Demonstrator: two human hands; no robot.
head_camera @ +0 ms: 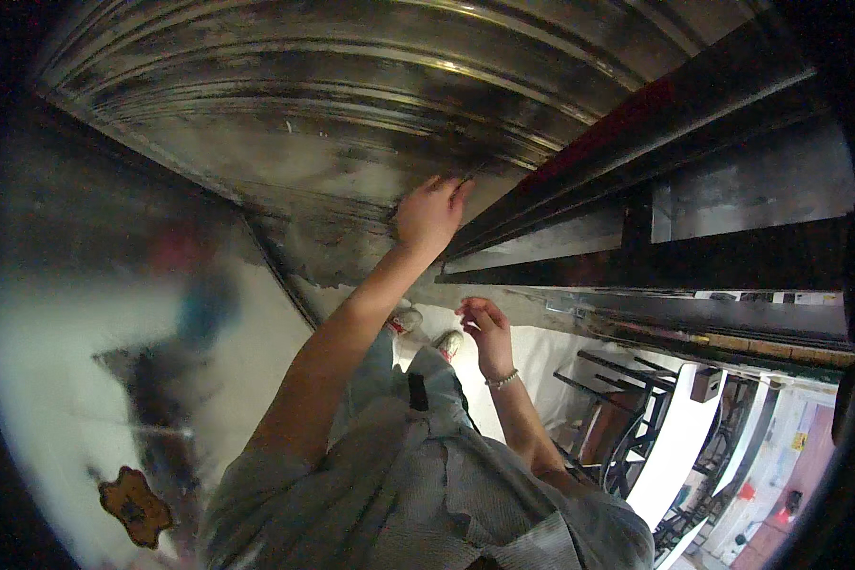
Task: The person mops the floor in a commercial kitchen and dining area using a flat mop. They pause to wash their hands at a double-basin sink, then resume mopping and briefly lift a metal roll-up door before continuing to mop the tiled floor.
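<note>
My left hand reaches forward over a dull, scuffed metal surface with curved-looking ridges. Its fingers are bent and pinch what looks like a thin dark object, too small and dim to name. Lower and to the right, my right hand hangs in front of my body, its fingers loosely curled and nothing visible in them; a beaded bracelet is on that wrist. Between and below the hands, my shoes show on the pale floor.
Long dark metal rails run from beside my left hand to the upper right. A smooth, reflective panel stands at the left, with a brown irregular patch on it. Dark-framed furniture and a long white top are at the lower right.
</note>
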